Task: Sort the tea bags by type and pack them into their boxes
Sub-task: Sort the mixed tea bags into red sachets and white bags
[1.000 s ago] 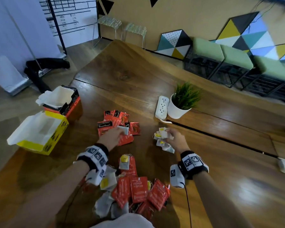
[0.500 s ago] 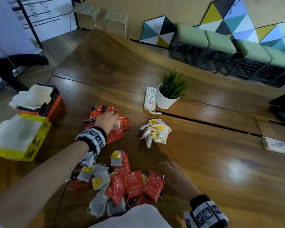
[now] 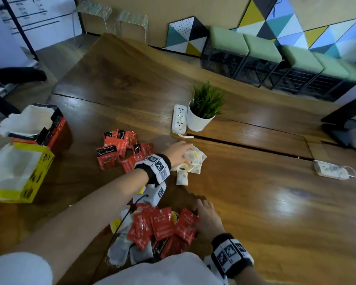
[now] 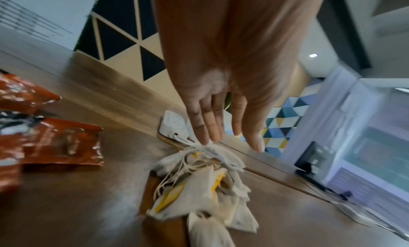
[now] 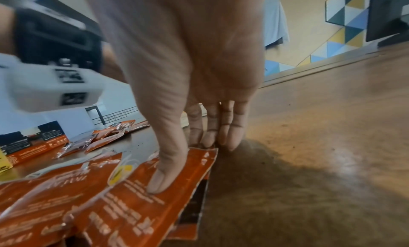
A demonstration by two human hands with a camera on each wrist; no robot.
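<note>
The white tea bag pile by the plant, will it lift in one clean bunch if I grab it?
Probably not. The white tea bags look limp, so some may sag or drop. Their strings look tangled, so neighbours may drag along. The left hand only touches the top.

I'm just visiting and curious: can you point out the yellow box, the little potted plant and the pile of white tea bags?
yellow box [image 3: 32,175], head view, its yellow side wall.
potted plant [image 3: 199,120], head view, its white pot.
white tea bags [image 4: 199,186], left wrist view, a bag in the pile's middle.

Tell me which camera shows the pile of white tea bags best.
Left wrist: the white tea bags fill the foreground, strings and yellow tags visible under the left hand. Head shows them small, partly covered. In the right wrist view I cannot make them out.
</note>
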